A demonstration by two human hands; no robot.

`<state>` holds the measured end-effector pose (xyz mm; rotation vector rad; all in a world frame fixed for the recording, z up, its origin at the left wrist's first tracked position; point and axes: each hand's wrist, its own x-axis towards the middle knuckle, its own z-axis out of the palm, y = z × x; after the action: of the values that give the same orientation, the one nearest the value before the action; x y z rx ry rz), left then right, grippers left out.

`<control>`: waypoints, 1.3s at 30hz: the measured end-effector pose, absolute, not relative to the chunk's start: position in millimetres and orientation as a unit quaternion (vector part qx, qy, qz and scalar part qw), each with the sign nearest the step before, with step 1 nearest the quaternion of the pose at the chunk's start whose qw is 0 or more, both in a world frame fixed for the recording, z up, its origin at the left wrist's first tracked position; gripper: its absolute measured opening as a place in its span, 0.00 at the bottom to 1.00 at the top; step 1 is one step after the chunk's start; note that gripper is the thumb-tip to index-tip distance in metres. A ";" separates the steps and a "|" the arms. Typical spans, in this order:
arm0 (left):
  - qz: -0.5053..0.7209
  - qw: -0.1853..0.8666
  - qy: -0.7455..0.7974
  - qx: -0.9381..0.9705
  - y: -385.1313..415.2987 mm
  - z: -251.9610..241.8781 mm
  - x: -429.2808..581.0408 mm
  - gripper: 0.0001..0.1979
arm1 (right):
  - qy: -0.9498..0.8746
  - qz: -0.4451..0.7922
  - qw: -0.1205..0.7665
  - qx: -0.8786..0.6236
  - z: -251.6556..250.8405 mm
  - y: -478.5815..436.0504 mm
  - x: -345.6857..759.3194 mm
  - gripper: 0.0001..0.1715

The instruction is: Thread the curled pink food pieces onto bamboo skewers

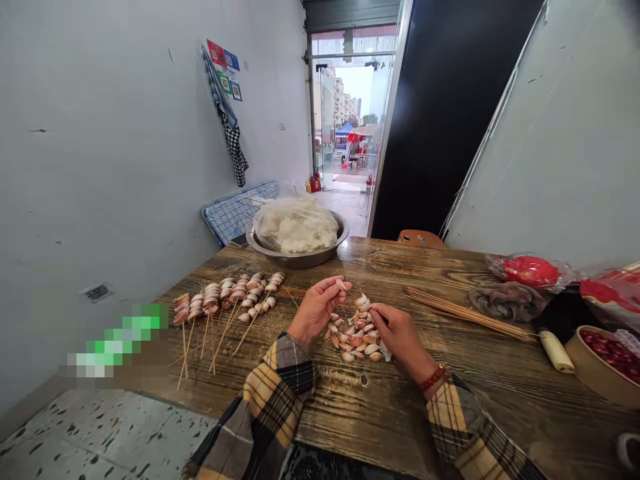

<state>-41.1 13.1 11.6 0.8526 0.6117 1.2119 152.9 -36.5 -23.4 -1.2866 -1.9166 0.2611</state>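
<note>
A heap of loose pale and pinkish meat pieces lies on the wooden table between my hands. My left hand is closed in a pinch on one small piece lifted above the heap. My right hand rests on the right side of the heap with its fingers curled closed; what they hold is hidden. To the left lie several finished skewers with pieces threaded on thin bamboo sticks.
A metal bowl holding a plastic bag of white stuff stands at the far edge. A bundle of bare bamboo sticks lies to the right, beside a grey cloth, red bags and a round tub.
</note>
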 end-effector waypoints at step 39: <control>0.544 0.676 0.305 0.393 16.3 5.1 -40.4 0.14 | -0.758 0.102 0.383 -0.518 -18.1 -41.2 157.9 0.15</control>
<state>-40.4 16.3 5.1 0.8843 0.6850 1.2223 157.9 -41.2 -18.1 -1.3212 -1.9315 0.2590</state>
